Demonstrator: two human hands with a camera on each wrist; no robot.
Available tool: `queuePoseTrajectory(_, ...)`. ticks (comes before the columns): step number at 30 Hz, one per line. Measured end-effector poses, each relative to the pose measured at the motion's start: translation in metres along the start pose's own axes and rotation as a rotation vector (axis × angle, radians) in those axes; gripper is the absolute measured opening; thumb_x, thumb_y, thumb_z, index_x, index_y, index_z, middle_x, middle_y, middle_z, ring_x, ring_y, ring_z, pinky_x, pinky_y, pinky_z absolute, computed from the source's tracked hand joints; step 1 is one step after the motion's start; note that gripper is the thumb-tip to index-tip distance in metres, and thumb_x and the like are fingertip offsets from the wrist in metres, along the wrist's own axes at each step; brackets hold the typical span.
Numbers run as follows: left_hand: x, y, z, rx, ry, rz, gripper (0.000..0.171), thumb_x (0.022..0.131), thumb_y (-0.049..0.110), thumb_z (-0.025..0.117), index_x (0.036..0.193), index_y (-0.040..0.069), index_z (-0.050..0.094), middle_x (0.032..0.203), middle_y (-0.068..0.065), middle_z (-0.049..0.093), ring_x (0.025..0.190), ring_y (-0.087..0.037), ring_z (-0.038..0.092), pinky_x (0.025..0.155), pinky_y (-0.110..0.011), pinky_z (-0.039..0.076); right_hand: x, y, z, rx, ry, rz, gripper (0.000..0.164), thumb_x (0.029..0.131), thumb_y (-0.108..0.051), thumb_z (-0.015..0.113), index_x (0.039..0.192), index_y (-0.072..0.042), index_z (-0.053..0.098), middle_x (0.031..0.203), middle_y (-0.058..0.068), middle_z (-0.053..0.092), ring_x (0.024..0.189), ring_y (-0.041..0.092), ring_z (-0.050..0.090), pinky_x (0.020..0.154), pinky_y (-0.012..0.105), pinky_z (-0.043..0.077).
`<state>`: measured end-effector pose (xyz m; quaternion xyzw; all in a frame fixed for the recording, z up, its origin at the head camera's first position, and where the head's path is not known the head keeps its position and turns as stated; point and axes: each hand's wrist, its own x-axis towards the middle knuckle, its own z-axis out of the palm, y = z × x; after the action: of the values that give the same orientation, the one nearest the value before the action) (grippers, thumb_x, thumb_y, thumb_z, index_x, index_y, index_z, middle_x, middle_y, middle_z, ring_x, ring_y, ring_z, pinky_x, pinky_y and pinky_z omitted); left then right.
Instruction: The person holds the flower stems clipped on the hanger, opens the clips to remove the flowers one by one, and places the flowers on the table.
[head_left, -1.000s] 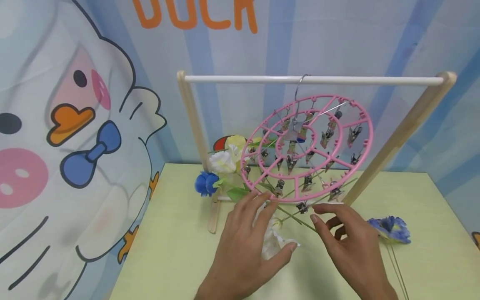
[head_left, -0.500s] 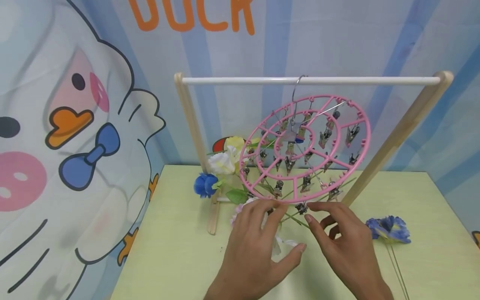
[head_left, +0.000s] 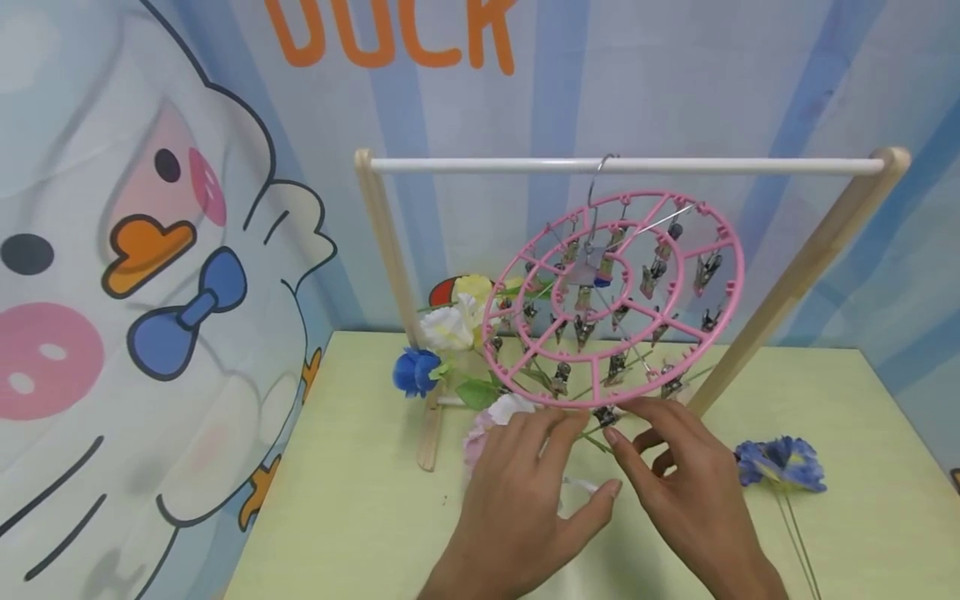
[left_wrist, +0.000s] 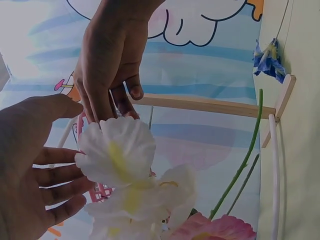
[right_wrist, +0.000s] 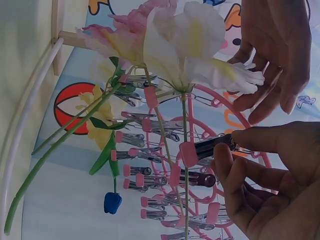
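A clip (right_wrist: 204, 149) (likely stiff) is pinched by the right hand (head_left: 693, 483), the left hand (head_left: 517, 492) relaxed; near that pinch, the white flower (right_wrist: 197, 37), presumably crushable, is best stem-held.

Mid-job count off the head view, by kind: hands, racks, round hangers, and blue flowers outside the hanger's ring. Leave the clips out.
Hands: 2
Rack: 1
Round hanger: 1
Blue flowers outside the ring: 2
Total: 6
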<state>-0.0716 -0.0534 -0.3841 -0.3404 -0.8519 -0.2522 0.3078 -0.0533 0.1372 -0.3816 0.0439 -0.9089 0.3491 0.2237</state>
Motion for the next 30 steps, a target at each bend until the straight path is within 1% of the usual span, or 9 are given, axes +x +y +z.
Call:
queuePoseTrajectory(6, -0.001, 0.0, 0.004, -0.004, -0.04, -0.02, 0.042, 0.093, 0.049, 0.078, 0.115, 0.014, 0.071, 0.113, 0.003, 0.069, 0.102, -0.015, 0.066, 0.078, -0.03, 0.053, 0.003, 0.001, 0.002, -0.006, -0.026, -0.032, 0.035, 0.095, -0.013, 0.081, 0.129, -0.013, 0.072, 0.124, 0.003, 0.074, 0.08, 0.013, 0.074, 0.06, 0.024, 0.057)
queuePoseTrajectory(12, 0.0, -0.002, 0.008, 0.011, -0.095, -0.042, 0.04, 0.094, 0.049, 0.076, 0.114, 0.016, 0.071, 0.111, 0.004, 0.069, 0.1, -0.014, 0.066, 0.08, -0.03, 0.054, 0.004, 0.002, 0.003, 0.008, -0.044, -0.018, 0.031, 0.096, -0.016, 0.081, 0.126, -0.014, 0.075, 0.121, 0.002, 0.075, 0.081, 0.014, 0.075, 0.06, 0.024, 0.057)
queuePoseTrajectory(16, 0.001, -0.002, 0.01, 0.032, -0.114, -0.053, 0.039, 0.095, 0.05, 0.076, 0.114, 0.017, 0.07, 0.11, 0.005, 0.068, 0.102, -0.013, 0.066, 0.079, -0.03, 0.054, 0.003, 0.001, 0.004, 0.009, -0.048, -0.007, 0.03, 0.096, -0.018, 0.081, 0.125, -0.015, 0.075, 0.119, 0.001, 0.076, 0.08, 0.014, 0.075, 0.06, 0.024, 0.057)
queuePoseTrajectory(20, 0.002, -0.002, 0.012, 0.043, -0.122, -0.063, 0.031, 0.096, 0.042, 0.074, 0.113, 0.017, 0.071, 0.109, 0.005, 0.069, 0.101, -0.013, 0.066, 0.077, -0.03, 0.053, 0.003, 0.001, 0.006, 0.006, -0.051, -0.008, 0.029, 0.095, -0.018, 0.081, 0.124, -0.015, 0.076, 0.119, 0.002, 0.076, 0.08, 0.014, 0.075, 0.06, 0.024, 0.057)
queuePoseTrajectory(25, 0.004, -0.001, 0.015, 0.084, -0.115, -0.06, 0.021, 0.093, 0.028, 0.074, 0.108, 0.014, 0.072, 0.105, 0.003, 0.068, 0.095, -0.014, 0.065, 0.072, -0.029, 0.049, 0.003, 0.0, 0.006, 0.011, -0.051, -0.021, 0.031, 0.095, -0.016, 0.082, 0.124, -0.014, 0.075, 0.12, 0.003, 0.076, 0.078, 0.012, 0.075, 0.059, 0.024, 0.056)
queuePoseTrajectory(30, 0.005, -0.002, 0.018, 0.126, -0.13, -0.087, 0.018, 0.093, 0.025, 0.075, 0.106, 0.014, 0.072, 0.103, 0.002, 0.068, 0.095, -0.016, 0.064, 0.072, -0.031, 0.049, 0.002, -0.001, 0.008, 0.018, -0.049, -0.041, 0.031, 0.094, -0.016, 0.083, 0.124, -0.016, 0.075, 0.119, 0.001, 0.076, 0.078, 0.011, 0.074, 0.059, 0.024, 0.056)
